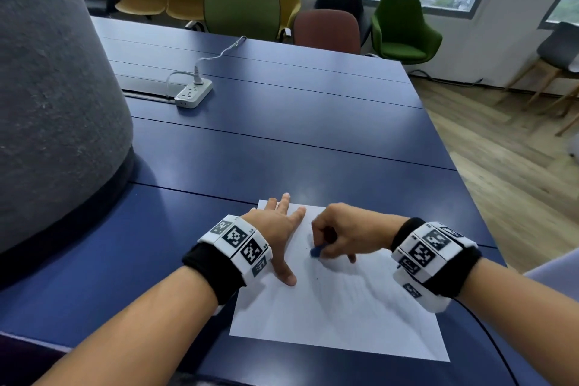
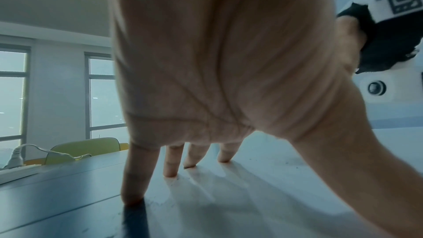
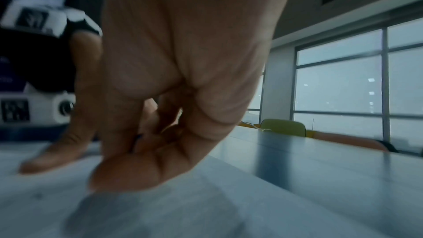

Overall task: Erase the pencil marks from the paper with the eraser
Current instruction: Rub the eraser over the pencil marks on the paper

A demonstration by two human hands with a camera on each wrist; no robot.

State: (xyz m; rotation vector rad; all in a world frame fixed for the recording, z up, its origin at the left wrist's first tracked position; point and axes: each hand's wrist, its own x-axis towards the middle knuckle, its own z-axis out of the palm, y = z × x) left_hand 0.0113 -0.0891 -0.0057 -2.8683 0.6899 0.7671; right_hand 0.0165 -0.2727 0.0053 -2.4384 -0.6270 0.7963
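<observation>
A white sheet of paper (image 1: 338,316) lies on the dark blue table near its front edge. My left hand (image 1: 275,229) presses flat on the sheet's upper left part, fingers spread and straight (image 2: 170,167). My right hand (image 1: 338,236) has its fingers curled and pinches a small blue eraser (image 1: 316,251), whose tip touches the paper near the top middle. Faint grey pencil marks and dark crumbs (image 1: 313,236) lie around the eraser. In the right wrist view the curled fingers (image 3: 142,169) hide the eraser and the picture is blurred.
A white power strip (image 1: 193,92) with a cable sits far back on the table (image 1: 282,135). A large grey column (image 1: 53,88) stands at the left. Several chairs line the far side. The table's right edge drops to a wooden floor (image 1: 513,172).
</observation>
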